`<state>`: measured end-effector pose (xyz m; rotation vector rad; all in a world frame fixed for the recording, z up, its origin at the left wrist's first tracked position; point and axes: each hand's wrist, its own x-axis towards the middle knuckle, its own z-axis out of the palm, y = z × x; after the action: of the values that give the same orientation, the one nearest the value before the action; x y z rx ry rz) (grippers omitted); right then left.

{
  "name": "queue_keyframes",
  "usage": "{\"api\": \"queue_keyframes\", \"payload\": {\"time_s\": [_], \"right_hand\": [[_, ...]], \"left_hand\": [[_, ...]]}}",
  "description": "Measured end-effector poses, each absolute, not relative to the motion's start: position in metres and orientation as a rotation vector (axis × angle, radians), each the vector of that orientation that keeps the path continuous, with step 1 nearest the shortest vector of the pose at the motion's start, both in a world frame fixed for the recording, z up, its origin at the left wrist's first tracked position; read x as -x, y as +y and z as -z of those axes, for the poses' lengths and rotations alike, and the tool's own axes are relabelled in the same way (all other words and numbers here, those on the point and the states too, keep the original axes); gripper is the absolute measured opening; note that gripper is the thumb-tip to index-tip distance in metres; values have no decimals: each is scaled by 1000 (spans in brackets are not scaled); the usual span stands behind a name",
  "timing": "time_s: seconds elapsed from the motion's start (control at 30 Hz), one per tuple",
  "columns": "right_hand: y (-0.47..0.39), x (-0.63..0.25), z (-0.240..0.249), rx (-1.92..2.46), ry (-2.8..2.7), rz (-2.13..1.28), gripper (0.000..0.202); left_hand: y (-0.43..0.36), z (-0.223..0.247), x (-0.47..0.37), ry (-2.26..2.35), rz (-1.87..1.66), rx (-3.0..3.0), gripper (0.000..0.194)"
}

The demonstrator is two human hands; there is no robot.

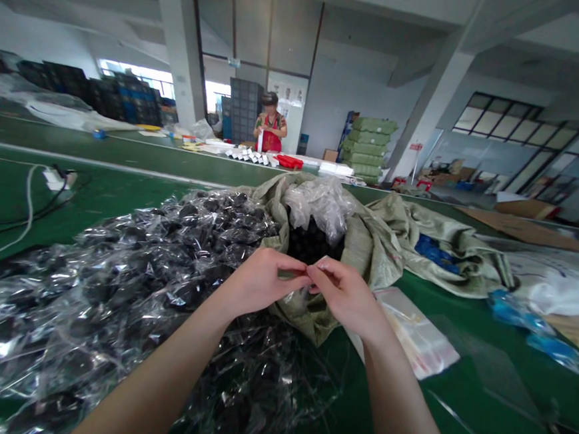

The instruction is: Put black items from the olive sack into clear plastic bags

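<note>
My left hand (264,278) and my right hand (341,288) meet in front of the open sack, fingertips pinched together. Between them hangs a small clear plastic bag (299,299), mostly hidden by the fingers. Just beyond is a greenish woven sack (370,247) holding dark round pieces (312,240), with a crumpled plastic liner (320,206) at its mouth. A large heap of black pieces in clear bags (166,261) spreads to the left and under my left forearm. Beside my right wrist lies a stack of flat clear bags (418,334).
Another woven sack (481,265) with blue plastic inside lies to the right, near blue film scraps (536,323). A power strip (59,179) with cables sits at left. Across the green table (138,158), a person in a red apron (271,132) stands behind white boxes (251,155).
</note>
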<state>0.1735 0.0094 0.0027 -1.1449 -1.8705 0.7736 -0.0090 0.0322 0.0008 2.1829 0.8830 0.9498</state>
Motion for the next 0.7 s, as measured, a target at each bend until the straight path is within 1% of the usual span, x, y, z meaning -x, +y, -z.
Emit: {"api": "queue_keyframes", "payload": {"time_s": [0.23,0.4,0.5,0.6,0.7], "right_hand": [[9,-176,1,1176,-1889,-758,25],[4,-175,-4,1203,-1928,-710,26],[-1,-173,-9,1306,-1931,-542,28],[-4,-171,-13,1494,-1851,-223,27],[-7,-169,-16,1554,-1799,-33,26]], "left_hand": [[31,-7,12,845,-840,-2177,25],[29,-7,7,972,-952,-2250,18],[28,-3,2,1144,-1150,-2322,15],[27,0,0,1302,-1406,-2419,14],[24,1,-1,1344,-1488,-2510,12]]}}
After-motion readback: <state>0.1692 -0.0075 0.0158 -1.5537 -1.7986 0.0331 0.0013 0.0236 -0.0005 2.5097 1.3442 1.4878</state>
